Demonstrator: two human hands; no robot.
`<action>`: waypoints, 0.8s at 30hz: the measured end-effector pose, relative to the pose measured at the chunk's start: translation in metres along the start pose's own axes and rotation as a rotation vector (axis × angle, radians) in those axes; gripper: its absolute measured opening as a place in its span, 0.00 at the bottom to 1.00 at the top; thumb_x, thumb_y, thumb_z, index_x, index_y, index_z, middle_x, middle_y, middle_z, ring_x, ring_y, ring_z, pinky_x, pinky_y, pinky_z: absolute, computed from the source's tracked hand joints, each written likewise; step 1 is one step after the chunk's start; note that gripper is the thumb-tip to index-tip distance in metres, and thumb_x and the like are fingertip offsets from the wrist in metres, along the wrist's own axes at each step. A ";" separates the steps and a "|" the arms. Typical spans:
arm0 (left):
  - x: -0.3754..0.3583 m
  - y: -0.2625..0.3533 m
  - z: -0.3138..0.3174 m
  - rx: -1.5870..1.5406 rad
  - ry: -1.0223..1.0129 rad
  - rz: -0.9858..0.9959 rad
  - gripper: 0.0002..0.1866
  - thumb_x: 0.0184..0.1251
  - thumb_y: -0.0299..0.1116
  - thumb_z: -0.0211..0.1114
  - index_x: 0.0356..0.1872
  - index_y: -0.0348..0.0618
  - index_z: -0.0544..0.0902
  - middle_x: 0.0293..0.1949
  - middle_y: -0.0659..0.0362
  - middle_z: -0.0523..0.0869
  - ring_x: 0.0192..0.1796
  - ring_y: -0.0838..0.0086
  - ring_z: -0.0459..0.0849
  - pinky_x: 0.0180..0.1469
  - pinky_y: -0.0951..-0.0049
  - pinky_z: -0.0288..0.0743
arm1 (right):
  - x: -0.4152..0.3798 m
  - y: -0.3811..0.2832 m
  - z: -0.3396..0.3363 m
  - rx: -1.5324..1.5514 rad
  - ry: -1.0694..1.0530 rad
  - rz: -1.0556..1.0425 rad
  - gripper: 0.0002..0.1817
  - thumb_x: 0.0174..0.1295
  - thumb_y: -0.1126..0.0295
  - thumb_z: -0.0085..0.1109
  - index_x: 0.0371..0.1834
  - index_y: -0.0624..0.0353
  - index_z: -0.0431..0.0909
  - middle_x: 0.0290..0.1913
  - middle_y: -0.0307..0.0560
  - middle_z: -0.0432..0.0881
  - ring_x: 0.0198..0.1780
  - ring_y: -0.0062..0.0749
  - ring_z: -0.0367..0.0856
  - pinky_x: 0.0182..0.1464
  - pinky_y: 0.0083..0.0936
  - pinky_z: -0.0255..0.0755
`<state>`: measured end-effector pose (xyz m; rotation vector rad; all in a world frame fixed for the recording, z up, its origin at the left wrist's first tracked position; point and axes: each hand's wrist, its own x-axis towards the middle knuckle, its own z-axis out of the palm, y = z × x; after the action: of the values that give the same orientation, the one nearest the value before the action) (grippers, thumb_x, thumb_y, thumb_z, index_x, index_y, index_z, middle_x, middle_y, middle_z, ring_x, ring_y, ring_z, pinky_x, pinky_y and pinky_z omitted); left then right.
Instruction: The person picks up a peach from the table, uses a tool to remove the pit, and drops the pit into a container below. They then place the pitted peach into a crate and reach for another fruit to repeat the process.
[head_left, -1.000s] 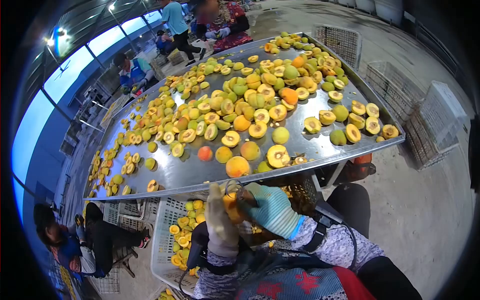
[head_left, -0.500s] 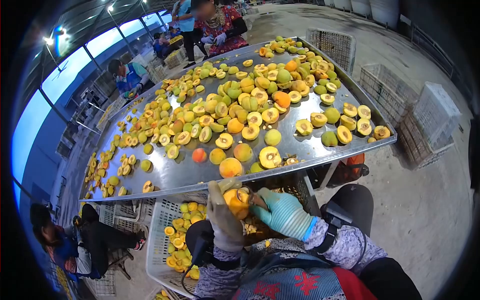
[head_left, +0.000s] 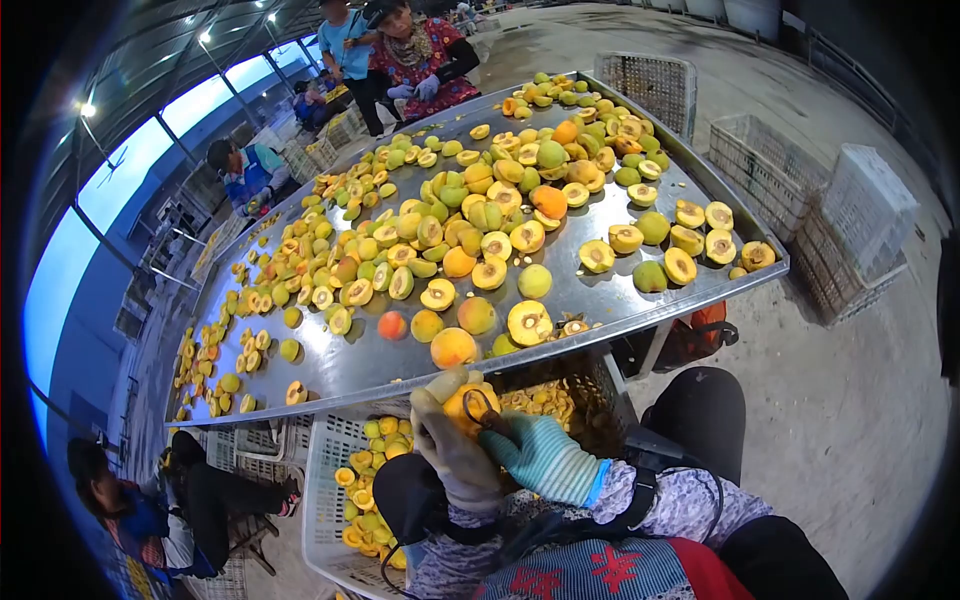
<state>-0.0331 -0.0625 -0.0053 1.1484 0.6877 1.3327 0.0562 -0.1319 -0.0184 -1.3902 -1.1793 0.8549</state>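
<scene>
My left hand (head_left: 448,440), in a greyish glove, is closed around a yellow peach half (head_left: 458,408) just below the table's front edge. My right hand (head_left: 552,462) wears a teal striped glove. It grips a pitting tool (head_left: 498,424) whose curved metal loop rests against the cut face of the peach half. Under my hands sits a dark crate (head_left: 612,385) with small yellow pieces (head_left: 540,402) in it. Left of my knee, a white crate (head_left: 322,500) holds hollowed peach halves (head_left: 365,490).
Whole and halved peaches (head_left: 455,345) cover much of the tilted metal table (head_left: 375,372). Plastic crates (head_left: 765,165) stand on the floor at right. One person (head_left: 425,60) stands across the table; another (head_left: 130,500) sits at lower left.
The peach half has turned in my left hand, and the tool's loop now shows across its cut face. My right hand has shifted slightly left and down. The view has tilted a little.
</scene>
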 end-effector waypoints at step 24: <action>0.031 0.028 -0.069 -0.077 0.053 -0.057 0.25 0.80 0.55 0.47 0.47 0.39 0.77 0.39 0.55 0.82 0.41 0.67 0.83 0.44 0.67 0.81 | 0.014 0.018 -0.038 -0.547 -0.501 -0.002 0.26 0.68 0.47 0.51 0.42 0.62 0.83 0.33 0.58 0.85 0.39 0.53 0.87 0.43 0.46 0.80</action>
<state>-0.1011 -0.0204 0.0030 1.0275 0.6964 1.3340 0.0995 -0.1277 -0.0278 -1.6534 -1.9032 0.9521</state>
